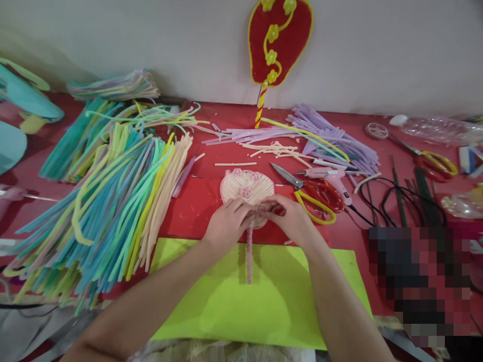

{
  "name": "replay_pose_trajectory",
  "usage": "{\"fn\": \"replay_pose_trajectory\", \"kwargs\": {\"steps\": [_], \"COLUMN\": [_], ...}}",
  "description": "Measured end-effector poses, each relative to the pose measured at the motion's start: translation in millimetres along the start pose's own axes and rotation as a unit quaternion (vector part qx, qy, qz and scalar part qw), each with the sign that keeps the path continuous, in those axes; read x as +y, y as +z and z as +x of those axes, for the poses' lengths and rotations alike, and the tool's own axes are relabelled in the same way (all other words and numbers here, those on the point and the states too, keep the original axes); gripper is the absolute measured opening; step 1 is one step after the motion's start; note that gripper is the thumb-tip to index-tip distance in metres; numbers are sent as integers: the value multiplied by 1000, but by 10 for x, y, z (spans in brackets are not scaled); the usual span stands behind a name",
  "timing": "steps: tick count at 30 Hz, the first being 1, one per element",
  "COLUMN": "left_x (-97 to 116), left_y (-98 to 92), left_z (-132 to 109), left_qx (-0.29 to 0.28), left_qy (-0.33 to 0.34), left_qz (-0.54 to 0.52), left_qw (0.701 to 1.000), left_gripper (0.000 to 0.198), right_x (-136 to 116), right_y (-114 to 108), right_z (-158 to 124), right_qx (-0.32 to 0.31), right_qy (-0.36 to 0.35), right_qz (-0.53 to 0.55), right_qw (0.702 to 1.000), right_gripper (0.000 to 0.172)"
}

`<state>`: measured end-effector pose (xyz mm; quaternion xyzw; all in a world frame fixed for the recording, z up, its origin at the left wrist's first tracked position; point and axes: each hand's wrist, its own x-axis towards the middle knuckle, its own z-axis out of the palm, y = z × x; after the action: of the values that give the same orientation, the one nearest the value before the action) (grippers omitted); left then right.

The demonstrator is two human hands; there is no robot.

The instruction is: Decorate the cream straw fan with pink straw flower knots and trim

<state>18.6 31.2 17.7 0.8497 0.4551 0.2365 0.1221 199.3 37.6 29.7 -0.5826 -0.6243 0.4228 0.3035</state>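
A small cream fan made of pipe cleaners, with pink flowers on it, lies on the red table. Its pink fuzzy handle reaches down over a lime-green sheet. My left hand and my right hand meet at the fan's lower edge, where the handle joins. Both have their fingers pinched closed on that joint. The fingertips cover the joint itself.
A big pile of pastel pipe cleaners fills the left. Purple ones lie at the back right. Red-and-yellow scissors, a pink glue gun with a black cord, more scissors and a red fan against the wall.
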Motion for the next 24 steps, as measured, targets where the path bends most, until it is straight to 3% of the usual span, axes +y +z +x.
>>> {"fn": "replay_pose_trajectory", "kwargs": {"steps": [6,18,19,21,24], "left_x": [22,5,12,28,34], "left_y": [6,15,1,-35,-74], "left_z": [-2,11,8,-1,-10], "left_qx": [-10,-1,24,126,301], "left_qy": [-12,4,6,-19,-101], "left_qz": [-11,-40,-46,-71,-154], "left_qw": [1000,999,999,989,936], "left_gripper": [10,11,10,7,21], "right_x": [-17,-32,-35,-41,-48], "right_y": [-9,-18,-23,-35,-37], "right_z": [6,-17,-16,-12,-4], "right_qx": [0,-11,-11,-7,14], "right_qy": [-11,-39,-36,-28,-6], "right_qz": [-43,-63,-52,-23,31], "right_qw": [999,997,998,999,999], "right_gripper": [6,4,4,3,8]}}
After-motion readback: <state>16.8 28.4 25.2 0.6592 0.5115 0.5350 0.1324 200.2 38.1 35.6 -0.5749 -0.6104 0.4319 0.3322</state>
